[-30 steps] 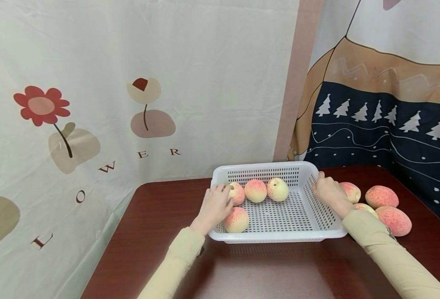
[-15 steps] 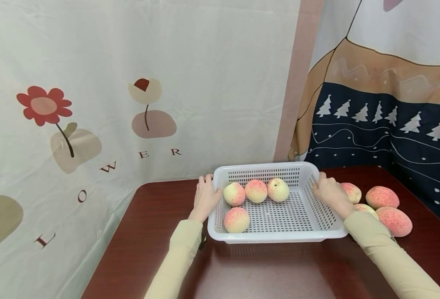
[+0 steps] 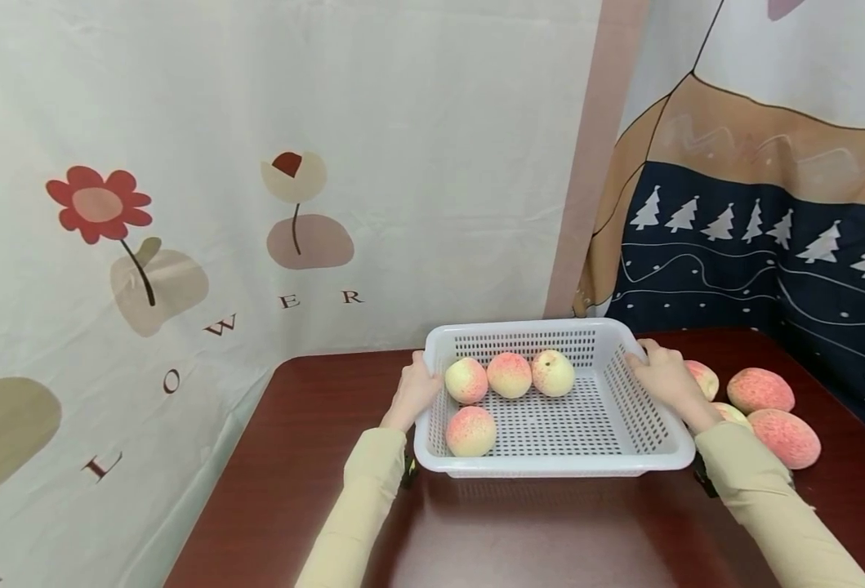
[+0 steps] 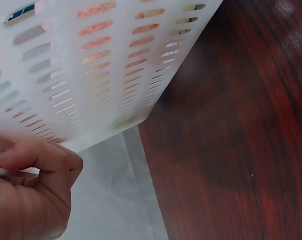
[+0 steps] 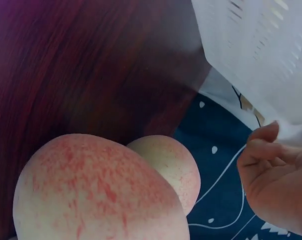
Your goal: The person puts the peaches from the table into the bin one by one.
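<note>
Filling most of the background, a pale cloth (image 3: 439, 163) is printed with stylised flowers (image 3: 98, 205) and is edged at its right by a pinkish band (image 3: 591, 163). Beside it, a second cloth (image 3: 726, 327) is patterned with white trees (image 3: 722, 223) on dark blue, topped with tan. Below both, a glossy, reddish-brown table (image 3: 314, 425) is seen. Toward its far edge, a white perforated basket (image 3: 572, 467) is positioned upright; whether its base is touched by the table cannot be told. Arms are covered by a cream left sleeve (image 3: 358, 498) and a matching right sleeve (image 3: 770, 498). One side of the basket is gripped by the left hand (image 3: 412, 394), whose thumb and curled fingers are closed about the rim. The opposite side is gripped by the right hand (image 3: 665, 381), with its fingers bent at the rim. Outside the basket, four loose peaches (image 3: 785, 438) are grouped on the table, some partly hidden behind the right arm. Inside, four rounder peaches (image 3: 472, 431) are gathered leftward: three are lined up side by side farther back, and one is placed nearer, close to the left wall.
</note>
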`<move>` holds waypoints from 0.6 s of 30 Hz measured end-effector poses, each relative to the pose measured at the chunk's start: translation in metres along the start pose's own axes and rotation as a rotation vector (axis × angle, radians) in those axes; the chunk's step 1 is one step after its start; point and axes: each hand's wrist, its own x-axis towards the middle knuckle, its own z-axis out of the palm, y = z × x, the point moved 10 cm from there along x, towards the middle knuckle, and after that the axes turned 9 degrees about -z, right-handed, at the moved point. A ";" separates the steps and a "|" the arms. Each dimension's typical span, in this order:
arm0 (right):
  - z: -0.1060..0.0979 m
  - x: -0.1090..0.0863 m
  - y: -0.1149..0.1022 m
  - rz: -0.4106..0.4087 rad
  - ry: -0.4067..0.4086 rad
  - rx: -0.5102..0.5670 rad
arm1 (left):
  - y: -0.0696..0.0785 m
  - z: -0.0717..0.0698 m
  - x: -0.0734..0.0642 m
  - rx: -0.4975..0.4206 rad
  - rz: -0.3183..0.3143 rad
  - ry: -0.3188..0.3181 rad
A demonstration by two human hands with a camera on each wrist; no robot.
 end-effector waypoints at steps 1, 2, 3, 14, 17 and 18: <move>-0.001 -0.001 0.001 -0.004 0.001 0.006 | 0.001 0.001 0.000 0.004 -0.003 0.000; -0.003 -0.001 0.001 -0.013 0.005 0.005 | 0.001 0.001 0.001 0.008 -0.003 0.000; -0.006 -0.001 0.001 -0.021 0.011 0.002 | 0.002 0.002 0.001 0.011 -0.003 0.000; -0.041 0.007 0.027 -0.012 0.035 -0.280 | 0.002 0.001 0.001 0.022 0.002 0.009; -0.033 0.006 0.039 0.022 -0.060 -0.298 | 0.002 0.001 0.000 0.012 0.002 0.002; -0.029 0.005 0.043 0.034 -0.099 -0.295 | 0.002 0.001 0.000 0.008 0.005 -0.003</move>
